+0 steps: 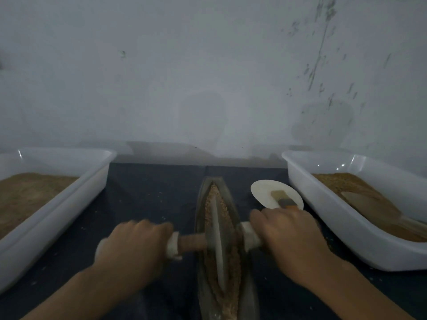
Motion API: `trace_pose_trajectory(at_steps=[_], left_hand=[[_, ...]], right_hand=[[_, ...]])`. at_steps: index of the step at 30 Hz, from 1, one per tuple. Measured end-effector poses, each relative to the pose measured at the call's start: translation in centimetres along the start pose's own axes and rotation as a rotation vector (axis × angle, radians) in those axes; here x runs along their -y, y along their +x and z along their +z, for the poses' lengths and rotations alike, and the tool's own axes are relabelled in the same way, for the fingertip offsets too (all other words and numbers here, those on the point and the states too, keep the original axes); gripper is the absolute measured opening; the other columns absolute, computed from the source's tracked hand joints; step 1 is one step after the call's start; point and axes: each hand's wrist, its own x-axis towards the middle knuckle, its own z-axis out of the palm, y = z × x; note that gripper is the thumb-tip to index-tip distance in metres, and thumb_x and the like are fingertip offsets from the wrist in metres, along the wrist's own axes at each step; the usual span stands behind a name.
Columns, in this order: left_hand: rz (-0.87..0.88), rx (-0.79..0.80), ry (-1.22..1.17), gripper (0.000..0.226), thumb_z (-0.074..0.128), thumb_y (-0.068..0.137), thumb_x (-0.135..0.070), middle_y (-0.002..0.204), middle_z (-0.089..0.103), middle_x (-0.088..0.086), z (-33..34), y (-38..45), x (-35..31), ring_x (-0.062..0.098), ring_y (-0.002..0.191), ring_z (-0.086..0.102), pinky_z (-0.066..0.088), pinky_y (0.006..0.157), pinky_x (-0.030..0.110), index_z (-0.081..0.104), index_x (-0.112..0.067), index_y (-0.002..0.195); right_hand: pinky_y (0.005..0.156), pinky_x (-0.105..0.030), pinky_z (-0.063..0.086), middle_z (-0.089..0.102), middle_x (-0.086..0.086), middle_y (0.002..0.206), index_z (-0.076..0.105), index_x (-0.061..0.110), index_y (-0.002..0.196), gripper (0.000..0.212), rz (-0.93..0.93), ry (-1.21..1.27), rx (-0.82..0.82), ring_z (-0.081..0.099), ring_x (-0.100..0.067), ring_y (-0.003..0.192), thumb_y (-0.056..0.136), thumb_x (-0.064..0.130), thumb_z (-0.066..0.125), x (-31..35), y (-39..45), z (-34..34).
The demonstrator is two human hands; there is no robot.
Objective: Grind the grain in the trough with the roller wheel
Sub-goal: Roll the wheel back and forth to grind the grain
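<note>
Head view: both hands wrapped round the ends of a wooden axle point(191, 243), left hand point(134, 245) curled over the left grip, right hand point(286, 236) curled over the right grip, white padding showing at the inner edge of each fist. Between the two hands, roller wheel point(216, 241) standing upright on its thin rim inside the trough point(248, 294), a long, narrow, boat-shaped channel running away from the hands toward the wall point(208, 77) and back under the lower frame edge. Along the channel, ahead of and behind the wheel, open length of groove; to either side of the hands, bare strips of dark cloth point(147, 190) reaching to the trays. Grain point(215, 197) banked pale and coarse on both flanks of the wheel, filling the groove to its far tip. Well outward of the left hand, white tray point(97, 179) holding a flat bed of brown grain. Outward of the right hand, second white tray point(307, 192) with more brown grain and a wooden scoop point(367, 204) lying in it. Just beyond the right hand, small white dish point(263, 188) with a brush point(283, 199) resting on it. Some blur on both hands.
</note>
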Motion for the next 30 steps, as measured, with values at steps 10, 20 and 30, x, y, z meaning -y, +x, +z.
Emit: trace_pose_trajectory(at_steps=[10,20,30], left_hand=[[-0.077,-0.045,0.003,0.020,0.055,0.081,-0.052,0.071,0.047,-0.012,0.6,4.5,0.5,0.013,0.068,0.053,0.038,0.061,0.030,0.042,-0.037,0.077],[-0.034,-0.081,0.039,0.028,0.052,0.079,-0.061,0.071,0.048,-0.013,0.3,2.7,0.6,0.009,0.073,0.056,0.034,0.060,0.028,0.037,-0.038,0.079],[-0.053,-0.165,0.118,0.026,0.051,0.082,-0.053,0.073,0.048,-0.012,0.0,3.4,-0.1,0.012,0.075,0.058,0.032,0.061,0.030,0.032,-0.036,0.078]], right_hand=[[0.053,-0.030,0.041,0.063,0.003,0.081,0.042,0.028,0.086,0.027,0.138,-0.095,0.140,0.061,-0.019,0.071,0.078,0.031,0.068,-4.0,3.5,4.3],[0.048,-0.025,0.025,0.059,0.004,0.062,0.051,0.026,0.077,0.043,0.076,-0.108,0.077,0.057,-0.016,0.052,0.052,0.029,0.085,-2.9,0.7,2.2],[0.053,-0.027,0.031,0.060,0.004,0.074,0.046,0.029,0.085,0.029,0.152,-0.064,0.180,0.059,-0.016,0.069,0.073,0.033,0.072,-3.2,1.0,3.9]])
